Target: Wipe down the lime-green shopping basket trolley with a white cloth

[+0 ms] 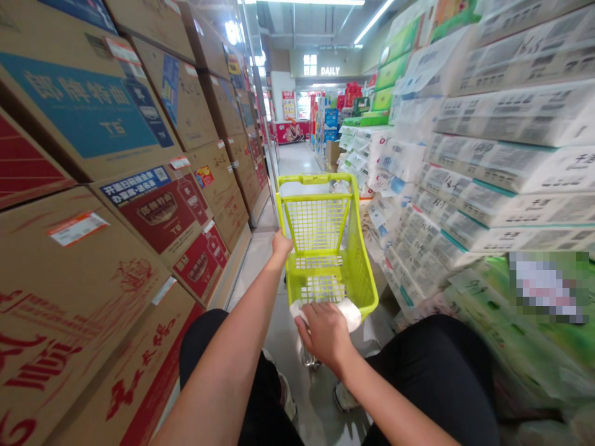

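Note:
A lime-green plastic shopping basket cart [367, 272] stands between my knees, its grid walls and inside showing. My left hand [281, 245] is closed round the cart's left rim, about halfway along. Over the near edge of the cart lies a white cloth [349, 312]. My right hand [325, 331] presses on that cloth against the rim, its fingers curled over it. Part of the cloth is hidden under the hand.
Stacked cardboard cartons [186, 204] line the left side closely. On the right rise tall piles of wrapped paper packs [502, 167], with green packs [515, 334] low down near my knee. The aisle floor [297, 158] runs ahead towards more displays.

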Action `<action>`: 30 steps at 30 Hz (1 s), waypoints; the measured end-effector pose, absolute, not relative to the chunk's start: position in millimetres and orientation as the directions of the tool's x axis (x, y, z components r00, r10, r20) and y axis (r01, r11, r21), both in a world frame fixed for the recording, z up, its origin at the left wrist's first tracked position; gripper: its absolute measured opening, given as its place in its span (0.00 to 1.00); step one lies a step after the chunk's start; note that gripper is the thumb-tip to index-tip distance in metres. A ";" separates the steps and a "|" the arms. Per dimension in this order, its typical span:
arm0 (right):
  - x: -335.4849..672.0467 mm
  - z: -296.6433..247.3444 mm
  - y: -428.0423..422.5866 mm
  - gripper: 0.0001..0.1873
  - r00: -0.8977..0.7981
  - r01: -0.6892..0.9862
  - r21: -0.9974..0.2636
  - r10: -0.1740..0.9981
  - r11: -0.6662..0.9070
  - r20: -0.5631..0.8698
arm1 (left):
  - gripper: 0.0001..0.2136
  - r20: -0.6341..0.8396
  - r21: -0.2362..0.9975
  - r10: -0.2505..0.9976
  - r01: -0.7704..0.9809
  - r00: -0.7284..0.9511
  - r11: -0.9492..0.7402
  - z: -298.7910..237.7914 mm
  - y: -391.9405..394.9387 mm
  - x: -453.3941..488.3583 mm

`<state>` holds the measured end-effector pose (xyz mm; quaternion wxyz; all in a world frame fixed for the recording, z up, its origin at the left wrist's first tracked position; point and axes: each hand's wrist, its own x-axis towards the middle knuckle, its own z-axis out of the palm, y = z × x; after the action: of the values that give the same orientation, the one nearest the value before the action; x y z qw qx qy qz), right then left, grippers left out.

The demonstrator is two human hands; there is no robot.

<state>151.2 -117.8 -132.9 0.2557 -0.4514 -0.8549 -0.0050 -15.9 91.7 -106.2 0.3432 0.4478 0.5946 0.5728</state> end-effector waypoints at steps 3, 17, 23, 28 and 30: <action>175.9 -129.0 -113.3 0.15 -0.427 0.818 -0.193 0.796 0.542 0.429 | 0.26 0.108 0.980 0.901 0.197 -0.421 -0.026 -105.3 98.6 -26.4; 108.4 -133.7 -111.8 0.15 -0.359 0.838 -0.242 0.828 0.489 0.431 | 0.28 0.187 0.955 0.876 0.291 -0.445 -0.057 -122.1 108.3 -31.9; 187.6 -131.3 -96.4 0.18 -0.375 0.864 -0.163 0.826 0.476 0.420 | 0.27 0.208 0.938 0.885 0.342 -0.416 -0.060 -127.7 109.3 -44.0; 183.3 -132.8 -92.9 0.19 -0.346 0.889 -0.128 0.827 0.440 0.443 | 0.26 0.224 0.910 0.864 0.415 -0.452 -0.019 -132.0 112.2 -41.8; 152.1 -132.3 -97.7 0.18 -0.340 0.880 -0.164 0.833 0.445 0.436 | 0.26 0.218 0.892 0.854 0.451 -0.473 0.022 -130.4 112.1 -39.4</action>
<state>152.1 -97.7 -132.3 0.2346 -0.5242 -0.8171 -0.0501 -39.4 112.1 -130.4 0.1958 0.4744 0.6876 0.5136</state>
